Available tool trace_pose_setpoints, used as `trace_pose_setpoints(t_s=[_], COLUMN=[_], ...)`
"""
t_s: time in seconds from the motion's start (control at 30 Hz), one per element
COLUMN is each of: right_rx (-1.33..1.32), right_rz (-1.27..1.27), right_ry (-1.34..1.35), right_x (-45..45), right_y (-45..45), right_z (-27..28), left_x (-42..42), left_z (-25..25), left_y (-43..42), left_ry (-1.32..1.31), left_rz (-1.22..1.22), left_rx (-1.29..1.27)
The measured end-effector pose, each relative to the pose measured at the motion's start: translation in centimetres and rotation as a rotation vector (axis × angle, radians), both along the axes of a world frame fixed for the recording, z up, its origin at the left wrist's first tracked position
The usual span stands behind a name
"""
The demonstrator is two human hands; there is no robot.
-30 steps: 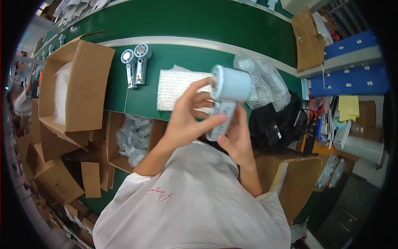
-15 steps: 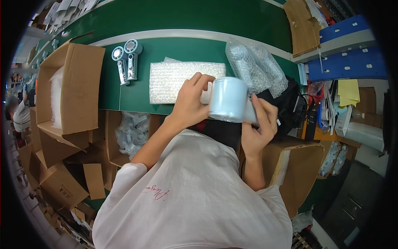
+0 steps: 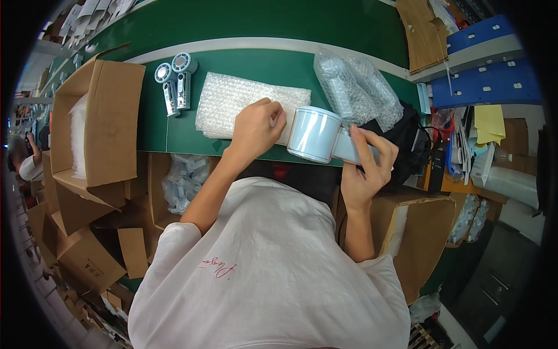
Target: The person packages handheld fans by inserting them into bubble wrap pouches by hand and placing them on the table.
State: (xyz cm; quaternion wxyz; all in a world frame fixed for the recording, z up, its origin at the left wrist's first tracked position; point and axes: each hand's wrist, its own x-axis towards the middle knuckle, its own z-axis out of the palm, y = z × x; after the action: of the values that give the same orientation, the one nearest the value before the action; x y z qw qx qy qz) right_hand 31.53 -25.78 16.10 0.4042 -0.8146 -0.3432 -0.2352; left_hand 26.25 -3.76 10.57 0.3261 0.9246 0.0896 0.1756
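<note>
A: What's different from a second ago?
B: Both hands were on the light-blue handheld fan [image 3: 314, 133] then. Now only the right hand [image 3: 366, 166] has it, fingers closed around the handle, with the fan on its side above the tabletop's near edge.
A: And the left hand [image 3: 256, 129]?
B: It's off the fan and at the bubble wrap [image 3: 232, 99], fingers curled. I can't tell whether it grips the sheet or only presses on it.
A: Has the wrap moved?
B: Yes, it lies more askew than half a second ago. So one hand carries the fan alone, leaving the other free for the wrap.
A: What else is on the green tabletop [image 3: 261, 67]?
B: Two more fans [image 3: 183, 90] side by side at the left, and a bubble-wrapped bundle [image 3: 354, 87] at the right, by a black bag [image 3: 401, 157].
A: And around it?
B: An open cardboard box [image 3: 119, 122] on the left, clear plastic pieces [image 3: 185, 181] in another below, a blue rack [image 3: 488, 81] on the right, and another person [image 3: 30, 166] far off left.
</note>
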Motion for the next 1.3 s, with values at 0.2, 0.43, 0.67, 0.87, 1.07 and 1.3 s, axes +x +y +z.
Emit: trace_pose_setpoints(t_s=[0.2, 0.43, 0.67, 0.87, 1.07, 1.3], right_rx=[0.315, 1.235, 1.28, 0.883, 0.621, 0.281], right_rz=[0.216, 1.197, 1.073, 0.845, 0.526, 0.514], right_ry=[0.505, 1.567, 1.908, 1.707, 1.633, 1.449], right_x=[-0.7, -1.0, -0.8, -0.2, 0.3, 1.4], right_y=[0.4, 0.1, 0.2, 0.3, 0.9, 0.9], right_z=[-1.2, -2.5, -3.4, -7.2, -9.2, -7.7], left_x=[-0.2, -0.2, -0.7, -1.0, -1.5, -1.4], left_z=[2.4, 1.0, 0.8, 0.3, -1.6, -2.1], left_y=[0.9, 0.8, 1.1, 1.4, 2.4, 2.6], left_ry=[0.212, 0.245, 0.132, 0.115, 0.08, -0.023], left_rz=[-0.059, -0.022, -0.046, -0.021, 0.085, 0.193], left_rx=[-0.107, -0.182, -0.369, -0.388, -0.581, -0.684])
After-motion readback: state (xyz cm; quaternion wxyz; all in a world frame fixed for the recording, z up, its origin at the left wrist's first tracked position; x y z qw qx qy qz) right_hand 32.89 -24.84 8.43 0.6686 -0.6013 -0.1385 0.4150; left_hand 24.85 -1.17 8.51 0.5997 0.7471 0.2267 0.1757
